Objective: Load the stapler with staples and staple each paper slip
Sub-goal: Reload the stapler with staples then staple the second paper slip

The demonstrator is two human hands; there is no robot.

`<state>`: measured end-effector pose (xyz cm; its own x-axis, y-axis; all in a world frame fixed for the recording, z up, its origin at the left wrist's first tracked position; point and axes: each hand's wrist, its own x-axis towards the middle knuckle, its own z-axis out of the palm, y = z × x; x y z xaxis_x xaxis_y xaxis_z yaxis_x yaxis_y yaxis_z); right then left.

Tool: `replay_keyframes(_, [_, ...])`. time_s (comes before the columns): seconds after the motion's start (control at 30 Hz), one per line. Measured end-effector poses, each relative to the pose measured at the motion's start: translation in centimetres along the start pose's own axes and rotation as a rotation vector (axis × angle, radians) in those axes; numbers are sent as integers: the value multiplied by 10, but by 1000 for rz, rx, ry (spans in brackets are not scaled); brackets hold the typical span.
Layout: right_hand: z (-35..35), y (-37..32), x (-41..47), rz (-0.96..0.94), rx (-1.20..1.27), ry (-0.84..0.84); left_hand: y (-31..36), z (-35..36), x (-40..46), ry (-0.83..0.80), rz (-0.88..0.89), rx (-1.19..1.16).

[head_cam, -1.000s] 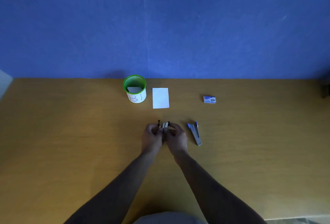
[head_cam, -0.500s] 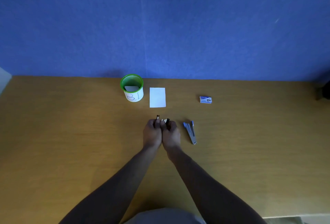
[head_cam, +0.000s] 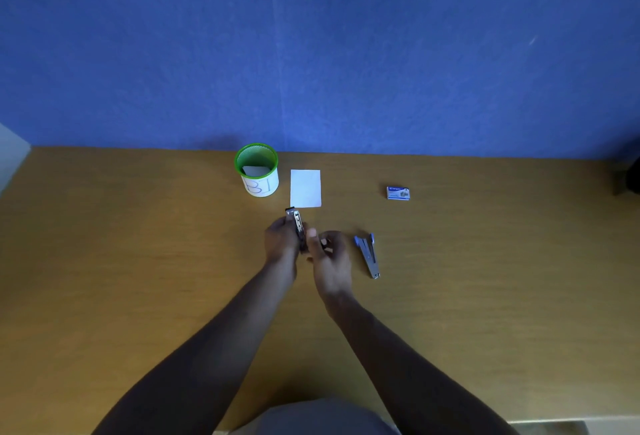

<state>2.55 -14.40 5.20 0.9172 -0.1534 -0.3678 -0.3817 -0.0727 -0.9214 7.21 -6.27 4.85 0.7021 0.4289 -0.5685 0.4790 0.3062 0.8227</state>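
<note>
Holding item 1, a small stapler (head_cam: 296,223) of bright metal with a black end, the left hand (head_cam: 281,240) wraps its fingers round the body just above the table (head_cam: 138,261) centre, the nose pointing to 12 o'clock, towards the paper slip (head_cam: 305,188). At its 3 o'clock the right hand (head_cam: 327,254) is curled, fingertips drawn together beside the stapler; whether it pinches staples or a loose part is too small to tell. Handling, as judged: rigid, light, smooth and somewhat slippery metal with a sprung channel, best gripped along the 2 long sides, clear of the nose. Item 2, the slip: white, flat, rectangular, thin and easily creased; take it by an edge. Item 3, staple box (head_cam: 398,193): small blue-and-white card carton, well apart at 2 o'clock. Item 4, a second blue-and-grey metal tool (head_cam: 367,255), hinged and narrow, lies just beside the right hand at 3 o'clock; its kind is unclear. Item 5, a green-rimmed mesh cup (head_cam: 257,171) with a white hand-marked label, cylindrical, at 11 o'clock, holding a pale folded piece. Surface: matt wood-grain top against a textured blue wall (head_cam: 311,53).
</note>
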Motion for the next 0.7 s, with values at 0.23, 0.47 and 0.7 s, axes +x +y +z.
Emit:
replay_keyframes(0.23, [-12,-9,-6,138,467,-389,20,-7,1,-223,-43,-28])
replay_keyframes(0.47, [-22,-9,4,210,398,-401,27,-17,1,-439,-26,95])
replay_keyframes(0.7, [-14,-8,6,184,490,-352,17,-13,-3,-505,-3,-30])
